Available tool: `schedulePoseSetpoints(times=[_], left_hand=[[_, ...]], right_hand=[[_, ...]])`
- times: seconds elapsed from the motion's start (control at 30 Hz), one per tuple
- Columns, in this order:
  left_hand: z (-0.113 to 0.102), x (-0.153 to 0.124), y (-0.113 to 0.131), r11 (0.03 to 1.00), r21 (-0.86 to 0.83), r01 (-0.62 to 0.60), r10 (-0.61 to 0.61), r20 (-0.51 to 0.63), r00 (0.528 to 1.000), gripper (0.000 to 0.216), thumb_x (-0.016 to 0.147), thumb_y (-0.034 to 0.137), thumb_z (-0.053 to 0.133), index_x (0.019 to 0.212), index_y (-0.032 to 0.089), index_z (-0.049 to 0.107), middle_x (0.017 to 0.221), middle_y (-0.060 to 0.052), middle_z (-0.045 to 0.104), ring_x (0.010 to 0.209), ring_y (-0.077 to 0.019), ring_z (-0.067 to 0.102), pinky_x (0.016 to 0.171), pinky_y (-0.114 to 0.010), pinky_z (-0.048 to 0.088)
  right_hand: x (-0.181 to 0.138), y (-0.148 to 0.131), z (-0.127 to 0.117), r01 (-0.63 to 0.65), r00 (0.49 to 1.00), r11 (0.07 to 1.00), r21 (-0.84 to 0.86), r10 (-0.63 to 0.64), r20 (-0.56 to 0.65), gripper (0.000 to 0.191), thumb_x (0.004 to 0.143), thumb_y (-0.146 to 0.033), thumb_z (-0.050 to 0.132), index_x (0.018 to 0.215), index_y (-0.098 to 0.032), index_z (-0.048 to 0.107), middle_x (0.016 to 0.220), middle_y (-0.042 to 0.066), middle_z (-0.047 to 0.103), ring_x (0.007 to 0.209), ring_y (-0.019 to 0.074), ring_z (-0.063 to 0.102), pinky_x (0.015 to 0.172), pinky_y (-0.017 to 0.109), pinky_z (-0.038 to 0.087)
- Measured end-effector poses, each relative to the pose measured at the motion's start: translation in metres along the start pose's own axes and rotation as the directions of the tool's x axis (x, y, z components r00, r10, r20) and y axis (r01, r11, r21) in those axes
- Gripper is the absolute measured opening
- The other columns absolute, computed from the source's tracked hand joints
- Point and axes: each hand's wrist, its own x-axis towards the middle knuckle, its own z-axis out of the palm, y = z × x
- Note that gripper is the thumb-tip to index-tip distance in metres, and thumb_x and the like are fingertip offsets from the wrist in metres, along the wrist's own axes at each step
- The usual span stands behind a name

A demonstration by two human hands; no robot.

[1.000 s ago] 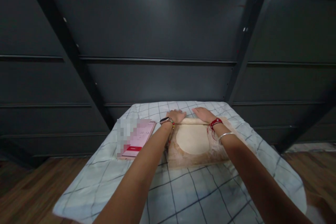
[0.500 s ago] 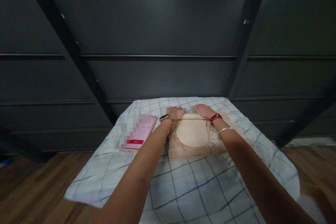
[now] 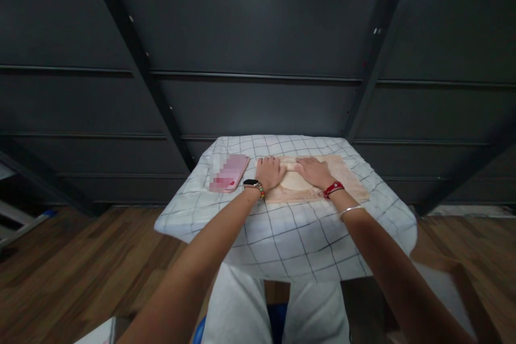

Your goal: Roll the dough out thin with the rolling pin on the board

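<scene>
Dough (image 3: 293,181) mostly hidden under left hand (image 3: 271,172), right hand (image 3: 313,171); fingers flat, spread; rolling pin not discernible.

my left hand (image 3: 271,172) and right hand (image 3: 313,171) sit side by side on the dough (image 3: 296,181), so the middle of the board (image 3: 350,183) is taken. the pink phone (image 3: 229,173) lies just left of my left hand, blocking that side. the near half of the checked cloth (image 3: 290,236) is open. a dark wall (image 3: 258,107) closes off the back.
</scene>
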Motion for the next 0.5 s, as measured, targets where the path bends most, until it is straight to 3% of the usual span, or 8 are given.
schedulePoseSetpoints(times=[0.1,0.23,0.37,0.5], left_hand=[[-0.004,-0.037,0.007,0.999,-0.006,-0.041,0.040,-0.083,0.996,0.051,0.094,0.053,0.032,0.116,0.011,0.053,0.122,-0.018,0.053,0.117,-0.0312,0.044,0.102,-0.046,0.027],[-0.015,-0.062,0.003,0.994,0.003,-0.113,0.113,-0.062,0.992,0.050,0.094,0.054,0.035,0.120,0.013,0.049,0.131,-0.017,0.047,0.124,-0.0320,0.038,0.105,-0.048,0.023],[-0.020,-0.041,-0.013,0.992,-0.041,-0.123,0.125,0.061,0.990,0.047,0.098,0.051,0.026,0.123,0.018,0.049,0.126,-0.013,0.053,0.117,-0.0277,0.047,0.103,-0.047,0.027],[-0.012,0.003,-0.020,0.996,-0.050,-0.077,0.081,0.086,0.993,0.050,0.099,0.048,0.021,0.134,0.020,0.044,0.137,-0.011,0.047,0.127,-0.0252,0.041,0.104,-0.041,0.030]], right_hand=[[-0.038,-0.015,0.007,-0.031,0.992,0.997,-0.068,0.023,-0.121,0.052,0.098,-0.049,0.024,0.143,-0.027,0.038,0.140,0.012,0.047,0.123,0.0330,0.040,0.101,0.059,0.022],[-0.066,-0.029,0.010,-0.029,0.983,0.992,-0.120,0.007,-0.184,0.053,0.097,-0.047,0.026,0.142,-0.024,0.041,0.139,0.015,0.046,0.124,0.0361,0.037,0.102,0.059,0.019],[-0.048,-0.023,0.007,-0.038,0.994,0.997,-0.073,0.030,-0.105,0.053,0.098,-0.046,0.021,0.140,-0.023,0.043,0.133,0.015,0.053,0.118,0.0334,0.045,0.100,0.057,0.026],[-0.005,-0.003,0.007,-0.060,0.998,0.998,-0.008,0.060,-0.021,0.056,0.098,-0.049,0.017,0.146,-0.026,0.034,0.147,0.009,0.040,0.132,0.0325,0.033,0.102,0.058,0.025]])
